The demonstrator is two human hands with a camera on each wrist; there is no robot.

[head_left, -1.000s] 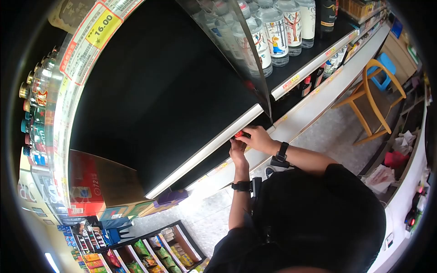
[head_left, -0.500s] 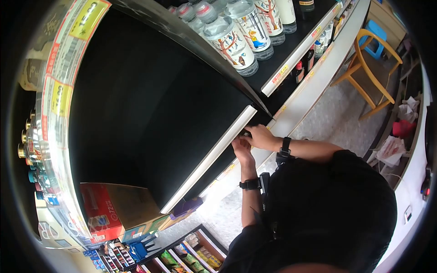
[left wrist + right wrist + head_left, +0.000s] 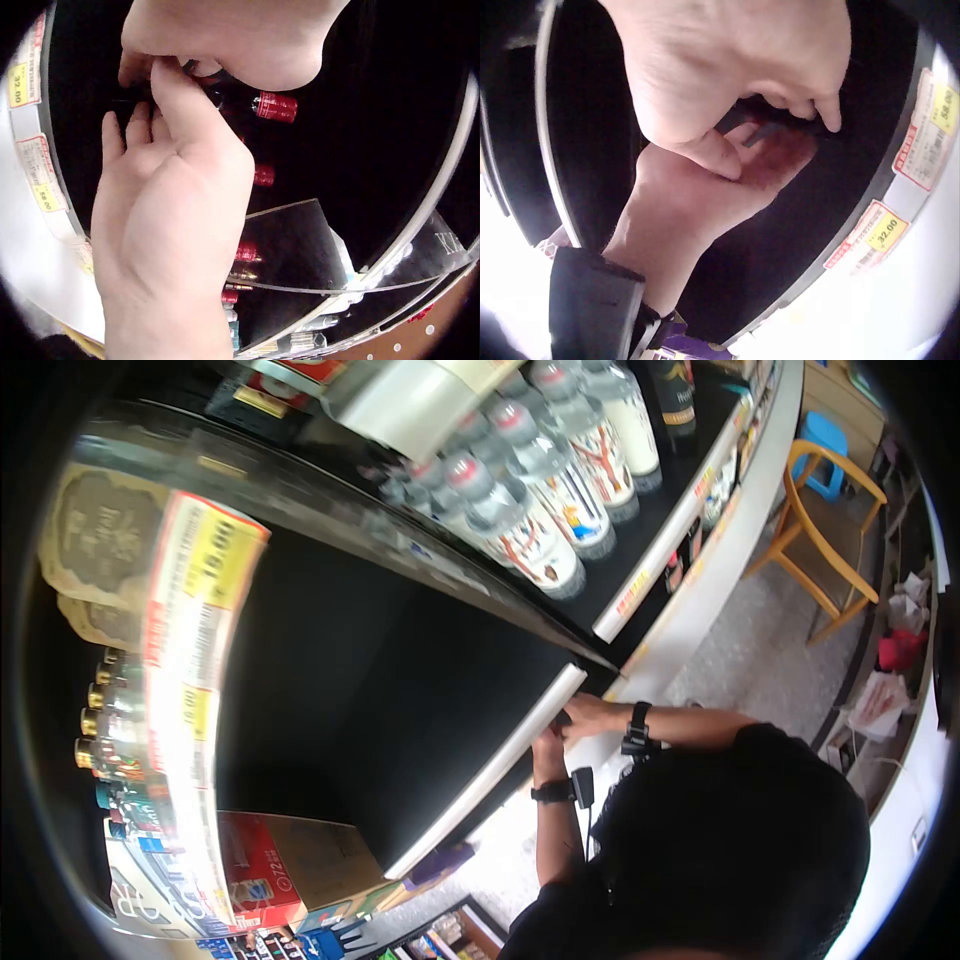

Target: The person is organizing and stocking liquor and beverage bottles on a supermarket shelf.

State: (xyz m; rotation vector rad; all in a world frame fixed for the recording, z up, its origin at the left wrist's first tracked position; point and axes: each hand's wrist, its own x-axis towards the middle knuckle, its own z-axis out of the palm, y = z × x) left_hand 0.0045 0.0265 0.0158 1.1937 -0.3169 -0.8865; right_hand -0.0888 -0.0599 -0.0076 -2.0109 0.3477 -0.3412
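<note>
**Two hands, one dark object, at the shelf lip**

Right fingers (image 3: 817,97) are curled down over a small dark object (image 3: 776,120), with the thumb tucked under it. The right hand (image 3: 727,60) is therefore clamped on it. Left fingers (image 3: 129,139) lie nearly straight beneath, tips hidden behind the object, thumb raised against the right hand. The left hand (image 3: 165,225) grips nothing that I can see.

My reading: the right hand holds and the left backs it from below as a cradle, so the object cannot slip while it is off any surface.

Position of object: between both hands, just at the white edge strip (image 3: 500,765) of the black shelf (image 3: 400,680), at the mouth of the dark bay. Its identity cannot be told, as it is too dark and mostly covered.

- **Inside the bay:** red-capped bottles (image 3: 276,106) stand in a line, one behind another.
- **Beside my hands:** price tags (image 3: 881,229) sit on a rail edge, one reading 32.00. They probably face out so the stock can be matched to them.
- **Left wrist:** a black wrist band (image 3: 592,300).
- **Higher shelf:** clear water bottles (image 3: 545,530) stand upright, packed close to the front edge.
- **Farther off:** a red carton (image 3: 260,870) sits low to one side, and a yellow chair (image 3: 825,530) is well apart.
</note>
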